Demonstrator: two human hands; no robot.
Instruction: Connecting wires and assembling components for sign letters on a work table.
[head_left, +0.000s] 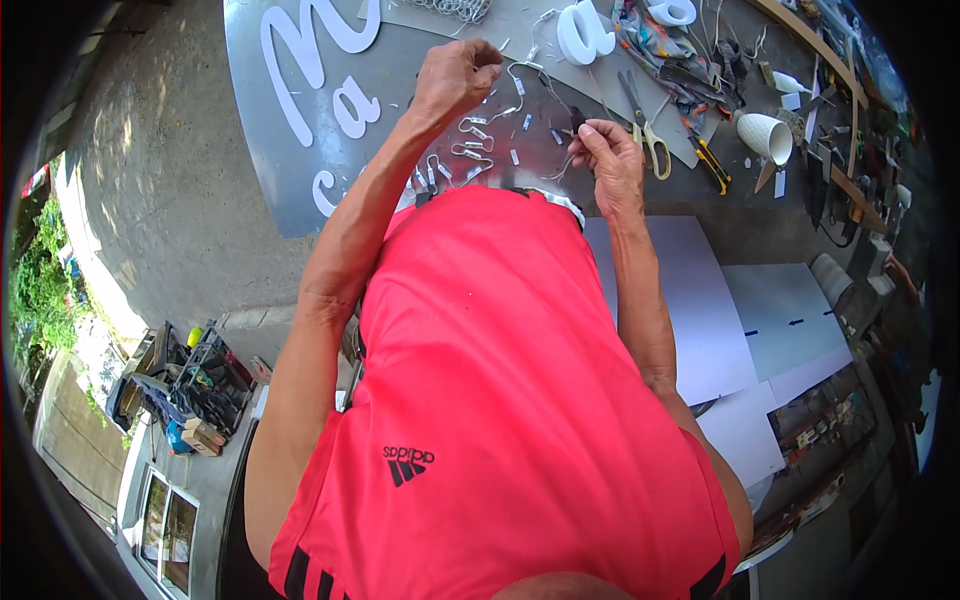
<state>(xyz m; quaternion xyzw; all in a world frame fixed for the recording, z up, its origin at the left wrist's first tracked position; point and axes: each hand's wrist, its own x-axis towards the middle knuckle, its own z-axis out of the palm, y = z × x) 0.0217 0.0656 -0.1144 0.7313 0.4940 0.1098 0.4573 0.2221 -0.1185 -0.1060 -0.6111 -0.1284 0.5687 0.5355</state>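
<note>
Over a grey metal sheet [270, 130], my left hand [458, 78] is closed, fingertips pressed together beside a white wire; what they pinch, if anything, is hidden. My right hand [610, 160] pinches thin wires [562, 168] that trail below its fingers, with a small dark piece by the fingertips. Between the hands, small white light modules [475, 148] lie strung on looping wire, some close to my body. Another wired module [519, 86] lies just right of my left hand. Scissors with yellowish handles [650, 145] rest close to my right hand.
White cut-out letters [355, 107] lie on the sheet at left. A white strip roll [580, 35], a yellow-and-black cutter knife [712, 165], a white textured cup-shaped object [764, 137] and cluttered tools occupy the right. Pale panels [690, 300] lie at lower right.
</note>
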